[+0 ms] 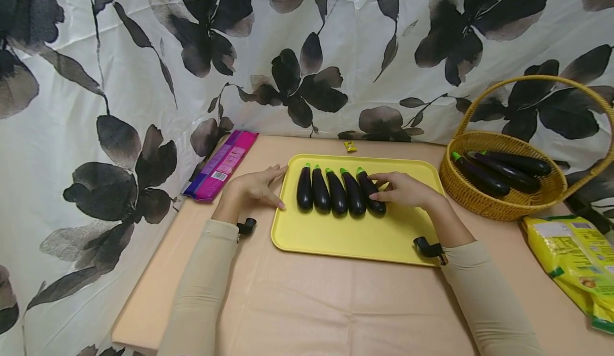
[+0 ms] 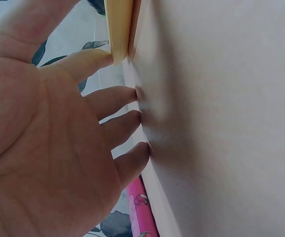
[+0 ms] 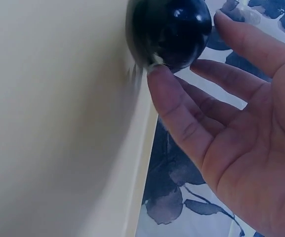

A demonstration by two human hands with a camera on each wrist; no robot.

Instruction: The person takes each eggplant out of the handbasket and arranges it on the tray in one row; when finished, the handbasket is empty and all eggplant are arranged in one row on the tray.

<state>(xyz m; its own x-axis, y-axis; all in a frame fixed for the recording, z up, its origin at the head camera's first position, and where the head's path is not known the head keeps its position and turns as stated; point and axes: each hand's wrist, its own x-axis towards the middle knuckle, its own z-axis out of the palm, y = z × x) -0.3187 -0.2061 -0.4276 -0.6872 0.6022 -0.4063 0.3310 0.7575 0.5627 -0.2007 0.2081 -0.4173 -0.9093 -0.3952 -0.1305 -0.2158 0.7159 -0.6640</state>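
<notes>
On a yellow tray (image 1: 326, 236), several dark purple eggplants (image 1: 338, 193) lie side by side in a row, green stem ends away from me. My right hand (image 1: 405, 188) holds the rightmost eggplant (image 1: 366, 185), thumb on its nearer part and fingers farther up. The right wrist view shows the fingertips against its glossy skin, low by the tray surface. My left hand (image 1: 255, 186) is at the tray's left edge, its thumb touching the rim. In the left wrist view, the fingers are spread and several tips meet the tabletop.
A wicker basket (image 1: 499, 209) holding more eggplants (image 1: 508, 172) stands at the right, with a tall handle. In front of it is a yellow package (image 1: 571, 260). A pink and purple package (image 1: 223, 167) lies at the left, and a small yellow packet (image 1: 350, 146) behind the tray.
</notes>
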